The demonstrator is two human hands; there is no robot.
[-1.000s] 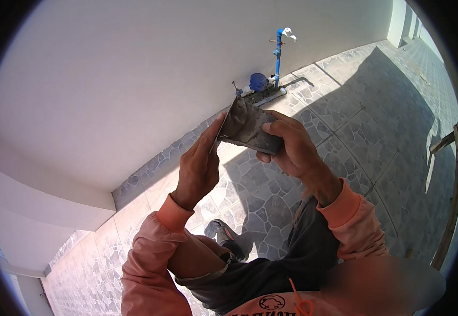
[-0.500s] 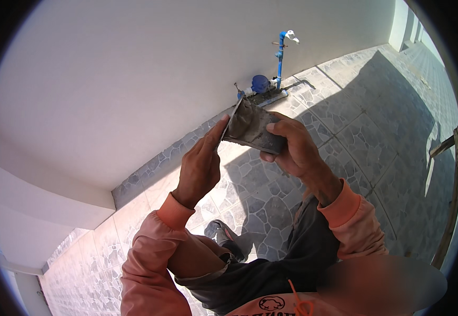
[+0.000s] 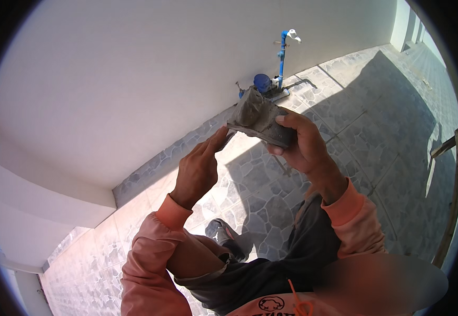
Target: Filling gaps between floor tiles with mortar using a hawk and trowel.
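My right hand grips a small flat grey slab by its right end, thumb on top and fingers underneath. A lump of wet grey mortar is heaped on the slab's left part. Just left of the slab is my left hand, its fingers straight and pressed together around a thin dark flat blade, seen nearly edge-on; its handle is hidden. The blade lies close to the slab's lower left corner; whether they touch I cannot tell.
A blue standpipe with a white tap and a blue water meter stand beside the white wall. Stone-patterned tiles cover the floor, partly in shadow. Wooden pieces stand at the right edge.
The blade has come down from beside the mortar toward the slab's lower left corner. The mortar now stands up higher, and my right hand has shifted the slab slightly right.
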